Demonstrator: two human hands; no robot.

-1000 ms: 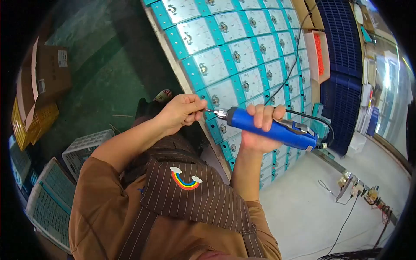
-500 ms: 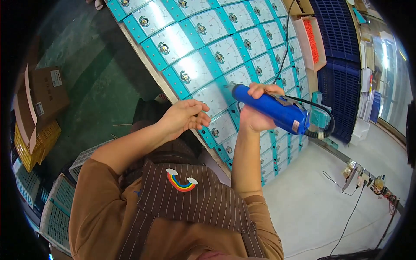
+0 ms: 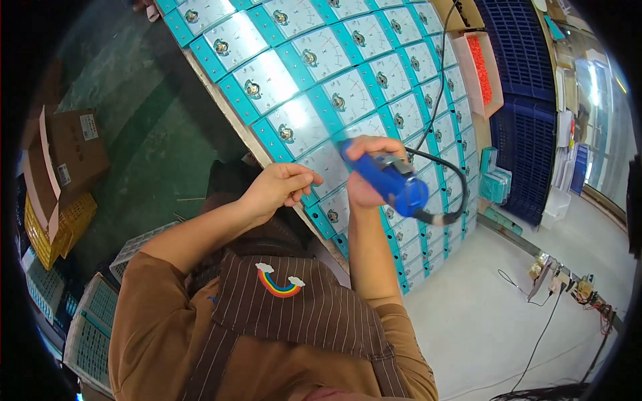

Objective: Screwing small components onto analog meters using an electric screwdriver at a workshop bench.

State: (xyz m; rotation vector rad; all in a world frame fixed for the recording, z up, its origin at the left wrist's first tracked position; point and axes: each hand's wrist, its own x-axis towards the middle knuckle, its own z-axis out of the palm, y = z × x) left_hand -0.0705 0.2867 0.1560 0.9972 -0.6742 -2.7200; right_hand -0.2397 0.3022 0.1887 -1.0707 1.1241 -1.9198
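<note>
My right hand [image 3: 364, 194] is wrapped round a blue cylindrical corded power tool [image 3: 384, 179]; its tip is blurred over the rows of panels. A black cable [image 3: 459, 194] loops from the tool's rear end. My left hand [image 3: 275, 192] is at the near left edge of the panels, thumb and index finger pressed together and the other fingers curled; anything between them is too small to make out. Beneath both hands lie many teal-framed meter panels [image 3: 348, 93] with white scale faces, each with a small round metal fitting.
An open tray of small red parts [image 3: 479, 70] stands beyond the panels at right, by dark blue crates [image 3: 525, 127]. Teal plastic pieces [image 3: 495, 182] lie next to them. At left on the green floor are a cardboard box [image 3: 80, 150], a yellow crate [image 3: 70, 224] and pale crates [image 3: 93, 327].
My right hand has moved left and slightly down with the tool, whose rear has swung toward me. My left hand has shifted slightly, its fingers closing more.
</note>
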